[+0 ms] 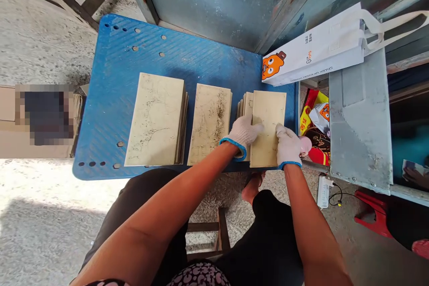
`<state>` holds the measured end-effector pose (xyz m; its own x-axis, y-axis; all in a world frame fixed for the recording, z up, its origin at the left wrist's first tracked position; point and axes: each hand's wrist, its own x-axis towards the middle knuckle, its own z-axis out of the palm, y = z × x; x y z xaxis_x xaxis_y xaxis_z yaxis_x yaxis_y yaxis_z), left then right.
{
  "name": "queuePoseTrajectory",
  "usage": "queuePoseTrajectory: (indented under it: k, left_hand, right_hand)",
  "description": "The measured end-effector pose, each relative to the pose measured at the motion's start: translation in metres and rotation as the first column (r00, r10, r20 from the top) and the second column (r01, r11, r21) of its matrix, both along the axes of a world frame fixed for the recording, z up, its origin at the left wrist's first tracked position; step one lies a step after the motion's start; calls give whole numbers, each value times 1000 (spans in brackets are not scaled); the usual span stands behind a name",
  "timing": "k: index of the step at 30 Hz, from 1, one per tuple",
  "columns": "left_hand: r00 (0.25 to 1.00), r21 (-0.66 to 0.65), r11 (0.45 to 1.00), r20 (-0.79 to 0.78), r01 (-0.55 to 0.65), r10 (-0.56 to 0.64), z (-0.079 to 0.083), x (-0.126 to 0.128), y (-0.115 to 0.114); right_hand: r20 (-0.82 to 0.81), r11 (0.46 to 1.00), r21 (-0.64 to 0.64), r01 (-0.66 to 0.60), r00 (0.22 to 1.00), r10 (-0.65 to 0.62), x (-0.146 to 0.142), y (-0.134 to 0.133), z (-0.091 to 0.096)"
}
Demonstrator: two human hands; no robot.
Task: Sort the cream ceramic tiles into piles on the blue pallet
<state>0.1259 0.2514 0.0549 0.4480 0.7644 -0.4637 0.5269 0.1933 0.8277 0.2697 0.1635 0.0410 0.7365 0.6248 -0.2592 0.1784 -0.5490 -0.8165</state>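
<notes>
1. A blue pallet carries three stacks of pale, scuffed boards, side by side along its near edge.
2. The left hand, in a white glove with a blue cuff, rests on the right-hand stack, near the pallet's near right corner; its fingers lie flat across the top board's left edge, not closed around it.
3. The right hand, gloved alike, touches the same top board at its right side, fingers bent against it; whether it grips the board cannot be told.
4. The middle stack sits just left of the left hand.
5. The left stack lies toward the pallet's middle.
6. A white paper bag leans beyond the pallet's far right corner.
</notes>
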Motion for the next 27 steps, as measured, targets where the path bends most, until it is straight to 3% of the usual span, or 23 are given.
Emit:
queuePoseTrajectory:
  k: [5, 9, 14, 22, 27]
  left_hand:
    - [997, 0, 1000, -79, -7, 7, -7, -4, 11]
    - [995, -5, 999, -86, 46, -46, -10, -6, 17]
    - [980, -1, 994, -167, 111, -110, -9, -4, 21]
    - [934, -20, 984, -311, 176, -174, -9, -3, 23]
    - [931, 3, 989, -339, 148, -138, -6, -2, 21]
  right_hand:
    - [161, 967, -210, -142, 971, 178, -3, 16, -4]
    - [262, 897, -412, -161, 922, 286, -5, 22, 2]
    - [275, 843, -514, -156, 901, 335, -6, 23, 0]
    - [381, 803, -575, -154, 819, 429, -12, 24, -3]
    - [494, 855, -490, -169, 755, 432, -12, 25, -2]
